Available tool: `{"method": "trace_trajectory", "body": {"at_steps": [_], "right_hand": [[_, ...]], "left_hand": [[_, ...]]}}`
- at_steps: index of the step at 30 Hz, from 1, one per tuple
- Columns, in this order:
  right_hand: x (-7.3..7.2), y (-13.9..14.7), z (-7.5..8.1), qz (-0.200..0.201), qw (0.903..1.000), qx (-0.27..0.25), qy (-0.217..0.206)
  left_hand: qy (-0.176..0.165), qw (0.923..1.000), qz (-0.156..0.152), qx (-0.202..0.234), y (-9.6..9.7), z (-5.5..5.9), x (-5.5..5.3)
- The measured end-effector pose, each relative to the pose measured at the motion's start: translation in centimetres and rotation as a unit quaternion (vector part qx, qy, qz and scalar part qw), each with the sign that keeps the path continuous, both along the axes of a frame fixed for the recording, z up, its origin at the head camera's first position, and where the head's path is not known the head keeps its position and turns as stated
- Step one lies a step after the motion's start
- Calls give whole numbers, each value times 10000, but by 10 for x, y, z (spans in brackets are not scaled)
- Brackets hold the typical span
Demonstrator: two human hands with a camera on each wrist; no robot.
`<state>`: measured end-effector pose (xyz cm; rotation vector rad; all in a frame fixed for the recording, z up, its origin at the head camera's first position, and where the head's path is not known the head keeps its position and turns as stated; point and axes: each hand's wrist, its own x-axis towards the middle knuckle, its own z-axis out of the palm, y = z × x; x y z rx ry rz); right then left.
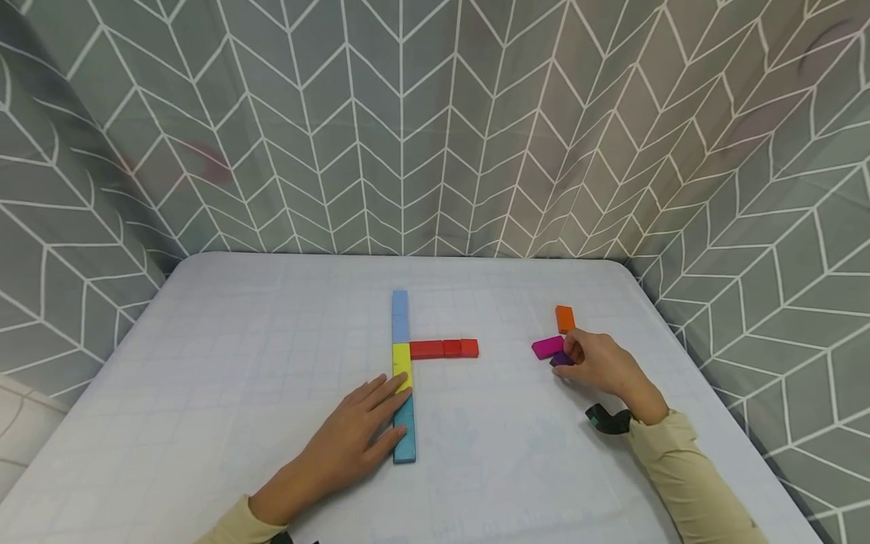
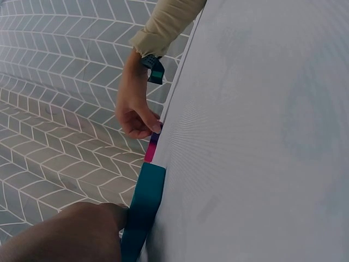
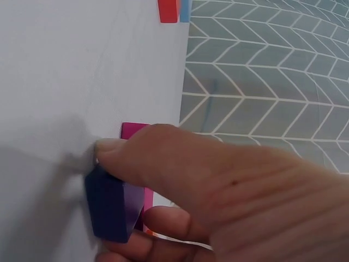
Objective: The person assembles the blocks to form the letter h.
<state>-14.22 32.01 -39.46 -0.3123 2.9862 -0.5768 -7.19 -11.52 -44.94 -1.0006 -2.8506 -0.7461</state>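
Observation:
My left hand (image 1: 353, 434) rests with outstretched fingers at the yellow block (image 1: 402, 357) and the teal block (image 1: 405, 442), its thumb lying over the teal one. These two form a straight column with a light blue block (image 1: 400, 316) at the far end. From the column's middle a row of red blocks (image 1: 442, 349) runs to the right. On the right side of the table, my right hand (image 1: 605, 366) pinches a dark purple block (image 3: 106, 204) between thumb and fingers. A magenta block (image 1: 547, 347) lies right beside it, and an orange block (image 1: 564, 319) lies just beyond.
A white cloth covers the table (image 1: 272, 325). Grey curtains (image 1: 435, 136) with white chevron lines hang along its back edge and sides. A dark band (image 1: 608, 420) loops from the right wrist, close over the table.

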Motion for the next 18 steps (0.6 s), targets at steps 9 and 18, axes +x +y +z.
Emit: {"method": "trace_trajectory", "body": {"at_steps": [9, 18], "right_hand": [[0, 0, 2, 32, 10000, 2, 72], [1, -1, 3, 32, 10000, -28, -28]], "left_hand": [[50, 10000, 12, -41, 0, 1, -1], [77, 10000, -19, -41, 0, -1, -1]]}}
